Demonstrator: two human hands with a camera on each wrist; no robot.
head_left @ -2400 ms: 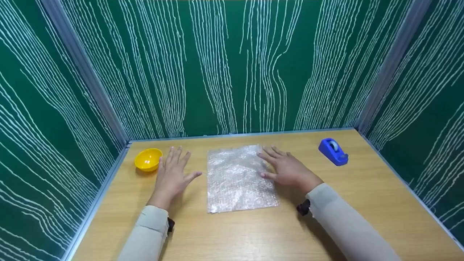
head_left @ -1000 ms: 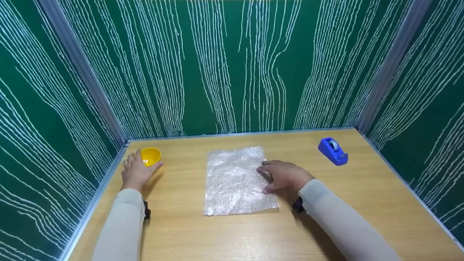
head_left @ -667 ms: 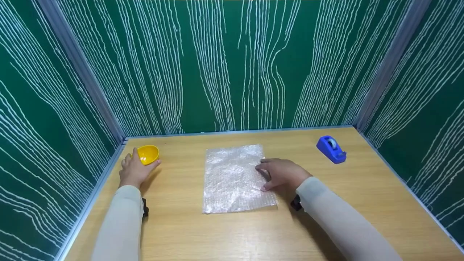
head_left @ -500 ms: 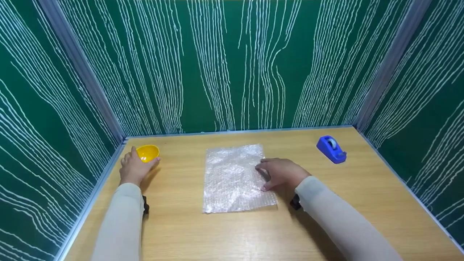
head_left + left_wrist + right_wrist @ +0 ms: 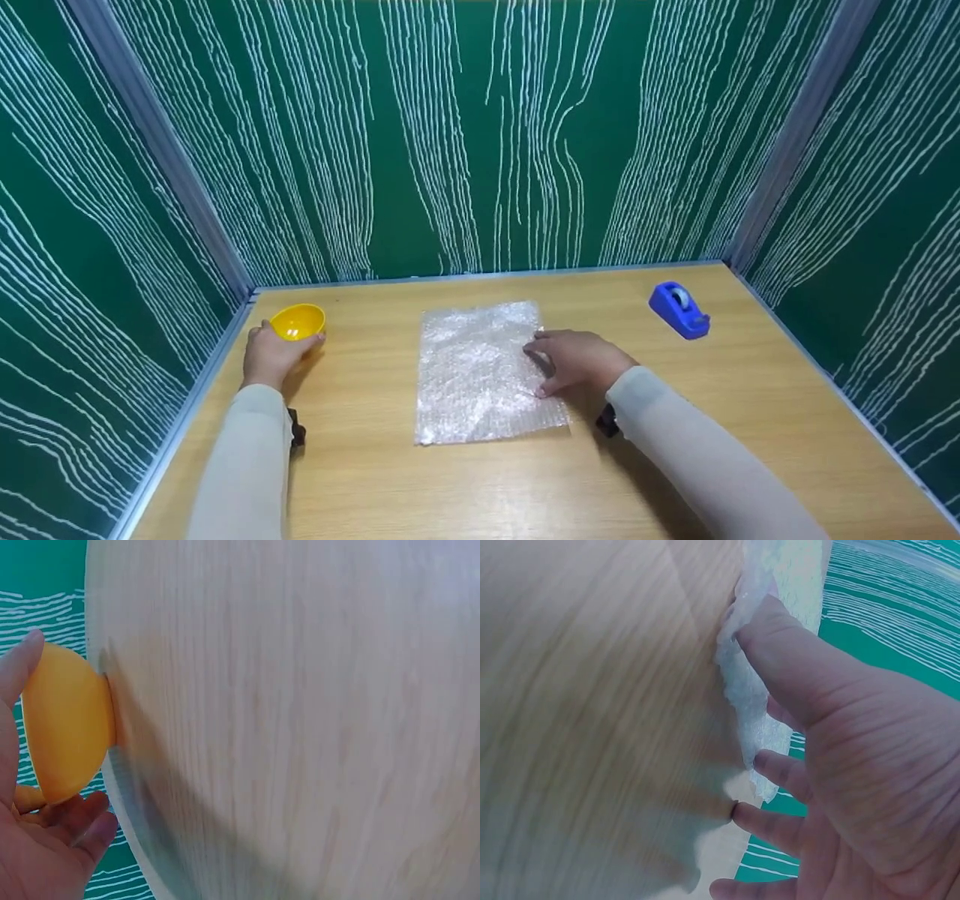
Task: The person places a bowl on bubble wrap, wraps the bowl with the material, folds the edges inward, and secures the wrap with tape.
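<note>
A yellow bowl (image 5: 298, 322) sits at the left rear of the wooden table, mouth up. My left hand (image 5: 271, 354) grips it from the near left side. In the left wrist view, the thumb lies at one side of the bowl (image 5: 67, 724) and the fingers at the other, with its base against the table. At the table's middle, a rectangular sheet of bubble wrap (image 5: 480, 375) lies flat. My right hand (image 5: 585, 361) rests on its right edge with fingers bent and apart. The right wrist view shows the thumb touching the bubble wrap (image 5: 754, 682) and other fingertips near the tabletop.
A blue tape dispenser (image 5: 679, 309) with a roll of tape stands at the right rear of the table (image 5: 480, 487). Green panels (image 5: 405, 247) with white wavy lines enclose the back and both sides.
My left hand has moved left from beside the bowl and taken hold of it. The right hand has shifted slightly toward me along the bubble wrap edge, its fingers now more bent.
</note>
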